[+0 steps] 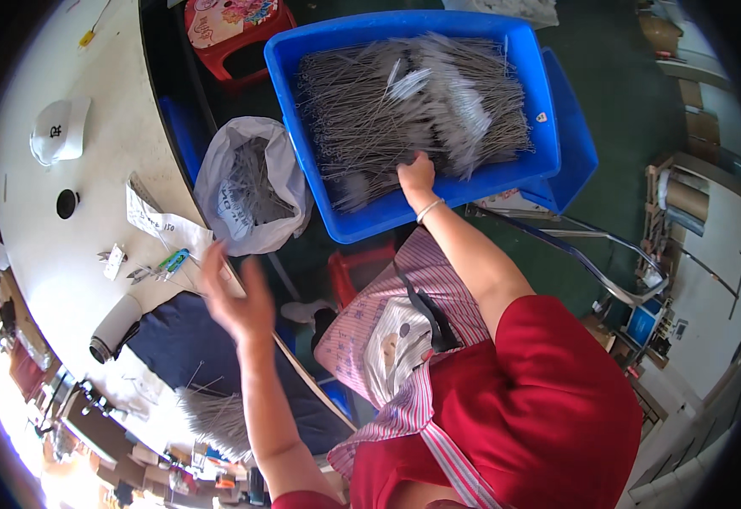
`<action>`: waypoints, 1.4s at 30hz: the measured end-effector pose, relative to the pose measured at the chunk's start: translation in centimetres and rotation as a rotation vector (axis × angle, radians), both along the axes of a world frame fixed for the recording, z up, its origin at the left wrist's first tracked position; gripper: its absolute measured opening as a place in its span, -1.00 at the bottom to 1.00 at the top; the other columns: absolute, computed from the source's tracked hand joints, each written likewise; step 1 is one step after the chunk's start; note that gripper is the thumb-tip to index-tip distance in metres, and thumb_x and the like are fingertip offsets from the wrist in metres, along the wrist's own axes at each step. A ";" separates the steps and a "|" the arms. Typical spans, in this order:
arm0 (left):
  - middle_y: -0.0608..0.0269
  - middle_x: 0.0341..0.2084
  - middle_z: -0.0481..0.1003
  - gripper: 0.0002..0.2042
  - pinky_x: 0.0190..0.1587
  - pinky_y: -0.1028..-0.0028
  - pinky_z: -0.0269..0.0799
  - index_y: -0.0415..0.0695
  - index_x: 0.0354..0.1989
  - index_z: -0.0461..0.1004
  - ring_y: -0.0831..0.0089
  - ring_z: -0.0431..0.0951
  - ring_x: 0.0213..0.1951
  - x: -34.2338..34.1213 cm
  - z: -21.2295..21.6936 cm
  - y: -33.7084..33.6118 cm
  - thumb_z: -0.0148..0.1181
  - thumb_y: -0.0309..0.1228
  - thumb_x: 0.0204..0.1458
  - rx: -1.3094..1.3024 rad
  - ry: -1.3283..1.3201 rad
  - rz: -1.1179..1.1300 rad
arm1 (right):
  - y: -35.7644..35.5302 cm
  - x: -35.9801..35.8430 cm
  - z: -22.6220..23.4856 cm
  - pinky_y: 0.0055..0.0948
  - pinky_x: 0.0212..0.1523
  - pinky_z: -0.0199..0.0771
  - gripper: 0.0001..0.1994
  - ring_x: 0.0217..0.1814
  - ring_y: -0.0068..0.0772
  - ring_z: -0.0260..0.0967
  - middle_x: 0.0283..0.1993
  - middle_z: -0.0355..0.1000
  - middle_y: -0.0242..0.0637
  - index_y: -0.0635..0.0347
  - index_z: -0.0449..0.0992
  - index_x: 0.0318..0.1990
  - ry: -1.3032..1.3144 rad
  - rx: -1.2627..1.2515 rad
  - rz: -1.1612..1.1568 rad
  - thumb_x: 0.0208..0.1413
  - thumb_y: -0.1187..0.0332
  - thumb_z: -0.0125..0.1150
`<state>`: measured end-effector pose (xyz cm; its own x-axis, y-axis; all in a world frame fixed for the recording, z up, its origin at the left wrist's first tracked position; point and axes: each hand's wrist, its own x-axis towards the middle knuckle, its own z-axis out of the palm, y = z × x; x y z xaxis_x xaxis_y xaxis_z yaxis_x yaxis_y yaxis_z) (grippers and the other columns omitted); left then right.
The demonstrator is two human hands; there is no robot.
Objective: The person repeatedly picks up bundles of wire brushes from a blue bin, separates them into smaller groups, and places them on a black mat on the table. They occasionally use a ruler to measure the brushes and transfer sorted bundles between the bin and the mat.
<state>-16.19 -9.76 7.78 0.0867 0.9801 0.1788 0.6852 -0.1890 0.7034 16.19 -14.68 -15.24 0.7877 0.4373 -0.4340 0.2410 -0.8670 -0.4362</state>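
My right hand [418,176] reaches over the near rim of a blue plastic bin [336,225]. Its fingers are curled in at the wire ends of the brushes; what they pinch is hidden. Many thin wire brushes [362,110] with pale, translucent bristles fill the bin in layers. My left hand [239,297], slightly blurred, hovers above the table's edge with fingers spread and nothing in it. Close to it lie green-handled pliers [172,265] and a paper strip with handwriting [167,225]. A bunch of similar brushes [218,422] rests on dark cloth [184,339] beside my left forearm.
A white sack [218,161] holding more brushes stands between table and bin. On the pale table [39,220] are a white cap [61,131], a tumbler [116,327] and a small black round thing [67,204]. Red stools [243,51] and a metal frame [591,246] stand nearby.
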 end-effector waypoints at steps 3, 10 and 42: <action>0.01 -0.02 0.41 -0.59 0.10 0.25 0.28 -0.22 0.02 0.40 0.07 0.41 0.03 8.7 -2.0 3.4 0.23 -0.57 -0.08 -0.074 0.057 -0.386 | 2.4 0.9 2.9 -0.08 -0.05 0.42 -0.57 -0.10 0.16 0.43 -0.18 0.49 0.08 0.18 0.40 0.03 0.025 0.020 0.104 -0.03 0.28 0.22; -0.06 -0.12 0.44 -0.65 0.05 0.20 0.33 -0.23 -0.06 0.43 -0.01 0.43 -0.05 17.6 -11.3 8.9 0.20 -0.52 -0.09 -0.209 0.090 -0.351 | 2.9 0.4 3.6 -0.07 -0.31 0.45 -0.84 -0.32 0.08 0.46 -0.42 0.48 0.02 0.27 0.50 -0.24 0.031 0.257 0.521 0.04 0.43 0.12; -0.11 -0.01 0.35 -0.07 0.14 0.16 0.26 -0.25 0.05 0.30 0.03 0.35 0.07 31.5 -22.2 24.0 0.46 0.15 -0.48 -0.336 1.085 -0.659 | 1.3 -5.2 -2.1 -0.37 -0.06 0.39 -0.47 -0.15 -0.36 0.36 -0.09 0.41 -0.21 0.27 0.34 0.01 0.783 0.489 -0.932 -0.18 0.48 0.42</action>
